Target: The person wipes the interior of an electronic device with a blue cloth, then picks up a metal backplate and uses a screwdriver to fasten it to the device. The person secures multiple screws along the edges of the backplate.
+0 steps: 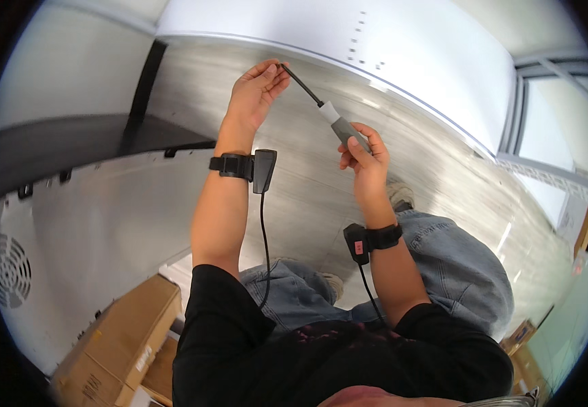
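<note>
My right hand (pixel 365 152) is wrapped round the grey handle of a screwdriver (pixel 342 127), which has a pale collar and a long thin black shaft. The shaft slants up and left to the fingertips of my left hand (pixel 261 89). Thumb and fingers of that hand are pinched together at the shaft's tip. Whether they also hold a small part there is too small to tell. The tool is held above the floor, in front of my bent knees.
A white panel (pixel 416 61) with small slots crosses the far side above the grey floor (pixel 294 163). On the left stands a metal cabinet (pixel 117 210) with a dark edge and a round vent (pixel 9 270). Cardboard boxes (pixel 121 339) lie at the lower left. Cables hang from both wrist straps.
</note>
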The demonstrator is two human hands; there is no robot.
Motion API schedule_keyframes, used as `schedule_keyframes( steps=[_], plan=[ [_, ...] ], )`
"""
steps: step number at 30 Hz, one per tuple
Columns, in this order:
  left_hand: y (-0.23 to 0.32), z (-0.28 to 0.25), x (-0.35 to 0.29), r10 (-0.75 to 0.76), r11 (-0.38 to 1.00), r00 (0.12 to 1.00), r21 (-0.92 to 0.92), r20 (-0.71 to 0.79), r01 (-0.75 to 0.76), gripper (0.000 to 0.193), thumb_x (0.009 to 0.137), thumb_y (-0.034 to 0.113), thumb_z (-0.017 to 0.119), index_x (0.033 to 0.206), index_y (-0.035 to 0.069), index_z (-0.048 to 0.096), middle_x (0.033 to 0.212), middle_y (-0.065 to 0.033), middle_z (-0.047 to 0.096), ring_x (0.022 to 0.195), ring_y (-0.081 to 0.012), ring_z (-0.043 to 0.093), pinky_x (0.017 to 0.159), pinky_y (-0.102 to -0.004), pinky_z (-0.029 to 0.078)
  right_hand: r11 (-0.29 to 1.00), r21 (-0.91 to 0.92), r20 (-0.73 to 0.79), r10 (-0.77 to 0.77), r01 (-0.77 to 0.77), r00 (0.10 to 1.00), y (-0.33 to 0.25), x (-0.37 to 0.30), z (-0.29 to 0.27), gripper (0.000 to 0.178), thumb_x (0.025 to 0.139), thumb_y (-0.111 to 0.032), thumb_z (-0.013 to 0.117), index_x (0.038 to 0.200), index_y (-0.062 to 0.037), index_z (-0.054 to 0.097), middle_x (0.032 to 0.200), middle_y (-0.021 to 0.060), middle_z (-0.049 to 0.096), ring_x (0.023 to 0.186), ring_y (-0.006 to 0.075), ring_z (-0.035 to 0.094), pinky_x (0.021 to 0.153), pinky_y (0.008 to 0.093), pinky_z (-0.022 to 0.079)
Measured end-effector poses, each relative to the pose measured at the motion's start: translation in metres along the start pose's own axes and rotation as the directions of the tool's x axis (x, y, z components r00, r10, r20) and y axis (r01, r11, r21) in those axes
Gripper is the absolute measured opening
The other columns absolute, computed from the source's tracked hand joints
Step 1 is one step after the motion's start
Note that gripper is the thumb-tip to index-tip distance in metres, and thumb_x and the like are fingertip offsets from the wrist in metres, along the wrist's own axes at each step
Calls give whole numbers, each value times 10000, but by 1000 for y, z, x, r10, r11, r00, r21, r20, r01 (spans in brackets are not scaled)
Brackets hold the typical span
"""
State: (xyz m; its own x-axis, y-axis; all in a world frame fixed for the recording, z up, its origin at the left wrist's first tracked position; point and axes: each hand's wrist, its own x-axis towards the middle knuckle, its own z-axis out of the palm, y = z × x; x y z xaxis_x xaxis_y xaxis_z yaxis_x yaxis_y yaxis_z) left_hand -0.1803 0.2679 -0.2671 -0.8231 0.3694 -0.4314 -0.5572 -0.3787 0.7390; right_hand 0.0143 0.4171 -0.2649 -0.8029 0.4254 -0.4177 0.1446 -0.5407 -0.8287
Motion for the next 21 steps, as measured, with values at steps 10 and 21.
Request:
schedule_keyframes(
  steps=[10, 21],
  plan=[
    [55, -63, -79, 151, 987, 964, 85, -220, -135, 165, 938, 79, 541, 1045, -32, 600, 1006, -145, 652, 866, -186, 652, 811, -284, 570, 984, -154, 238, -54, 93, 970, 5, -8, 55, 262, 830, -89, 667, 1078, -19, 620, 741, 51, 596, 526, 89, 500, 486, 229, 400],
    [51, -84, -110, 122, 957, 953, 286, -278, -40, 143, 912, 72, 582, 979, -49, 618, 927, -138, 665, 800, -189, 666, 720, -259, 574, 875, -415, 355, -95, 248, 930, -15, -2, 45, 282, 740, -24, 697, 1018, -38, 659, 846, 15, 642, 630, 88, 532, 551, 220, 406]
  ],
)
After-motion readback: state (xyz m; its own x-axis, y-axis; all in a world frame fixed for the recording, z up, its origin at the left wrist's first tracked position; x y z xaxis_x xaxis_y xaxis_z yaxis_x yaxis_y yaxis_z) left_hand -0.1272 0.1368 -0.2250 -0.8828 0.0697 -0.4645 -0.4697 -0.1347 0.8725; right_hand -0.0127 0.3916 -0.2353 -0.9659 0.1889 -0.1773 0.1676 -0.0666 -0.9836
